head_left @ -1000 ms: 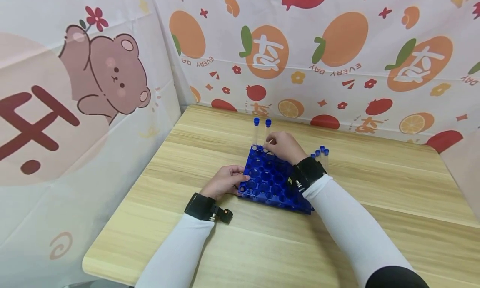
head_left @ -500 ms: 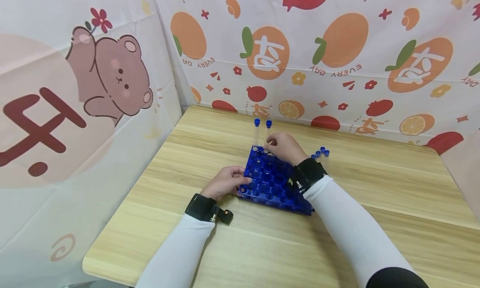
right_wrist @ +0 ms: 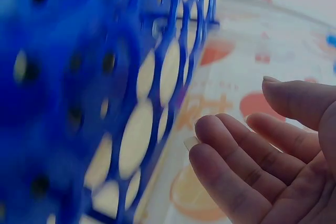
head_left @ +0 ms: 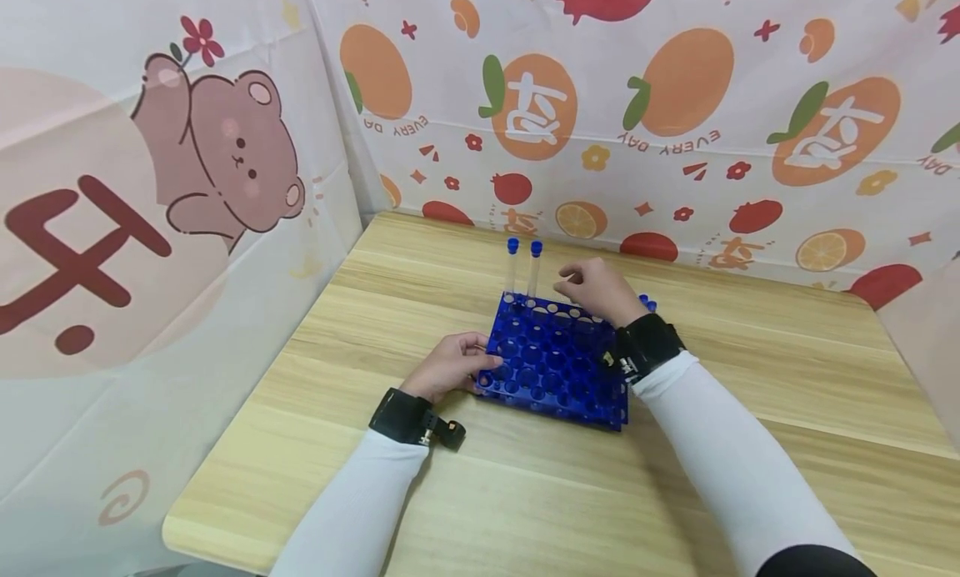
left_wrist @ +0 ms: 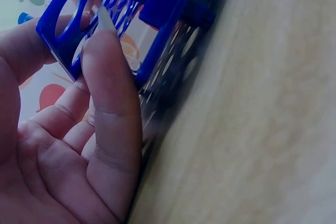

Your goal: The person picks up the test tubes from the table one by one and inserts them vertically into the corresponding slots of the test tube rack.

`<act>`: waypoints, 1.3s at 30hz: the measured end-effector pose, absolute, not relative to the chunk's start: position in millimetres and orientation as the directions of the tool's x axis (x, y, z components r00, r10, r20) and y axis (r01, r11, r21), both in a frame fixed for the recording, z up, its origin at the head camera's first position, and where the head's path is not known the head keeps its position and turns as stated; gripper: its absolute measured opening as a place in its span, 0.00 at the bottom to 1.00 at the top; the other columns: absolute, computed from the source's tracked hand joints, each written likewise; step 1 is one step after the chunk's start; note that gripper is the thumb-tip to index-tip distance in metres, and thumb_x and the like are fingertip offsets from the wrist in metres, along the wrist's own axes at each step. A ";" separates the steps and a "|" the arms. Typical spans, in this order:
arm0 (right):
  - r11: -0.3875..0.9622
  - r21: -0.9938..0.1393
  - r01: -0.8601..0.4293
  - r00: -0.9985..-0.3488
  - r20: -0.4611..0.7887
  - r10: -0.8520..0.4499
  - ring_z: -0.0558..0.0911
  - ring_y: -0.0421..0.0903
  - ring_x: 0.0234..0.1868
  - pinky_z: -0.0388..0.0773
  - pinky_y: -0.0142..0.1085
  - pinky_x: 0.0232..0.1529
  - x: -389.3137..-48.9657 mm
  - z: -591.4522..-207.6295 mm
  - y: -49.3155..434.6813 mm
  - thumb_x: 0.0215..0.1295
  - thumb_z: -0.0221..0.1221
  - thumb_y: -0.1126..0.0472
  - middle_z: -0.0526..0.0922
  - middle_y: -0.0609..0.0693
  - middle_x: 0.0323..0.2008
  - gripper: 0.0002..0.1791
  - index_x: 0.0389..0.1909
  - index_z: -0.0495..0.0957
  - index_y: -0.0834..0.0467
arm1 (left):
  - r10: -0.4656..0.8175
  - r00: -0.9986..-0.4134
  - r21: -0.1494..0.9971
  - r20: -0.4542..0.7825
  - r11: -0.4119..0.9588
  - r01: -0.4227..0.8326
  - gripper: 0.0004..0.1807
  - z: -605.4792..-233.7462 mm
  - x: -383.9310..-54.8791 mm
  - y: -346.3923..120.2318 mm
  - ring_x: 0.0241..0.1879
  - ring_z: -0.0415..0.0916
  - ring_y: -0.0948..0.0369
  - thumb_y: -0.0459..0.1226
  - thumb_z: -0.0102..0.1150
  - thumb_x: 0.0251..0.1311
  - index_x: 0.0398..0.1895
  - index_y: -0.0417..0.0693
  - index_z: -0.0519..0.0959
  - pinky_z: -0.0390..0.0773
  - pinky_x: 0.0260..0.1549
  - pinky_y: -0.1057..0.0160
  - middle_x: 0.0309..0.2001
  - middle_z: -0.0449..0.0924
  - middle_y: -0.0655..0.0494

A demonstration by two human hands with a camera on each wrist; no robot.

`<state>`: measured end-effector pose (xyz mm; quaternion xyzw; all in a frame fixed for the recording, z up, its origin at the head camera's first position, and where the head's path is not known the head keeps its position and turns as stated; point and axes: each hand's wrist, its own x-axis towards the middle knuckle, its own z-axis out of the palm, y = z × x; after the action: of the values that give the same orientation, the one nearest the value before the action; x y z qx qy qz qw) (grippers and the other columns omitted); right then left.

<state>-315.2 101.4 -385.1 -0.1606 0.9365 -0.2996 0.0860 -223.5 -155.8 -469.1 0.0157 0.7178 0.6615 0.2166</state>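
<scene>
A blue test tube rack (head_left: 551, 362) full of round holes lies on the wooden table. Two clear test tubes with blue caps, one at the far left corner (head_left: 512, 270) and another just right of it (head_left: 534, 275), stand upright in its back row. My left hand (head_left: 448, 367) grips the rack's left edge; in the left wrist view the thumb and fingers hold the blue end frame (left_wrist: 63, 30). Over the rack's back edge hovers my right hand (head_left: 600, 290). Seen from the right wrist, its fingers (right_wrist: 247, 166) are relaxed and parted, holding nothing, beside the rack.
To the right of the rack, blue caps of more tubes (head_left: 649, 303) show behind the right wrist, which hides part of them. A printed cloth (head_left: 465, 85) hangs along the table's back edge, and another (head_left: 315, 102) on the left.
My right hand has let go of the second test tube and drawn away to the right, leaving the tube standing in the rack. The left hand stays on the rack's edge.
</scene>
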 end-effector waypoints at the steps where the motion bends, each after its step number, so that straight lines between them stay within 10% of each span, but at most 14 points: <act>1: 0.767 -0.595 -0.240 -0.936 -0.068 -0.346 0.84 0.54 0.45 0.85 0.47 0.47 -316.0 -384.8 109.0 0.71 0.58 0.52 0.84 0.60 0.48 0.23 0.59 0.76 0.62 | 0.307 -0.906 0.956 -0.292 0.127 -0.266 0.15 -469.2 -223.5 -155.6 0.25 0.77 0.63 0.33 0.63 0.62 0.49 0.37 0.74 0.85 0.23 0.64 0.30 0.81 0.57; 15: 0.837 -0.544 -0.052 -0.968 -0.178 -0.175 0.83 0.56 0.37 0.82 0.37 0.31 -323.4 -404.1 212.2 0.70 0.57 0.52 0.80 0.66 0.48 0.28 0.63 0.70 0.66 | 0.301 -0.908 0.956 -0.291 0.133 -0.262 0.15 -473.7 -223.4 -161.8 0.24 0.76 0.64 0.34 0.63 0.62 0.49 0.36 0.75 0.87 0.27 0.60 0.34 0.85 0.54; 28: 0.808 -0.562 0.179 -0.906 -0.414 -0.087 0.78 0.49 0.29 0.77 0.37 0.29 -315.0 -436.1 241.5 0.67 0.56 0.48 0.77 0.55 0.32 0.34 0.63 0.57 0.67 | 0.309 -0.908 0.959 -0.282 0.113 -0.259 0.15 -471.4 -222.9 -160.1 0.24 0.77 0.64 0.34 0.63 0.61 0.49 0.35 0.75 0.87 0.27 0.60 0.33 0.85 0.55; 39: 0.833 -0.509 0.215 -0.900 -0.434 -0.033 0.77 0.51 0.33 0.78 0.37 0.27 -317.1 -438.0 245.8 0.62 0.59 0.49 0.73 0.60 0.39 0.32 0.57 0.59 0.64 | 0.318 -0.906 0.959 -0.281 0.123 -0.254 0.16 -472.1 -226.2 -155.9 0.25 0.78 0.64 0.35 0.63 0.62 0.50 0.35 0.75 0.86 0.26 0.62 0.33 0.85 0.55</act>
<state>-317.1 245.8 -438.0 0.0486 0.9323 -0.2845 0.2178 -226.2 -155.9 -472.1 0.0221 0.7174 0.6619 0.2162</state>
